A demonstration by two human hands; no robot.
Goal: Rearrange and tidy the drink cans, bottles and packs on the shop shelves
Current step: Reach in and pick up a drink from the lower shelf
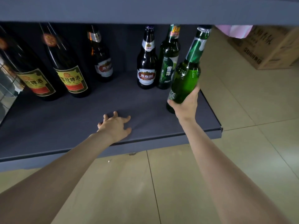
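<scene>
Shelf: dark grey shelf [68, 113] low above a beige tiled floor [186, 183]; another shelf board [145, 10] close overhead.
Left side: two tall dark bottles with yellow-and-red labels [73, 80] [36, 84], one reading 雪花啤酒.
Centre back: brown bottle [101, 59], red-and-white label, writing blurred.
Right group: dark bottle [146, 62] labelled 燕京U8, just beside a green bottle [168, 62] marked 雪花.
Right hand [184, 105]: grips a green bottle's [187, 75] lower body at the shelf's right edge, tilted, cap near the board above, just in front of the right group.
Left hand [115, 125]: holds nothing, fingers spread, fingertips on bare shelf near the front.
Beyond: cardboard box [265, 46] on the floor, print unreadable.
</scene>
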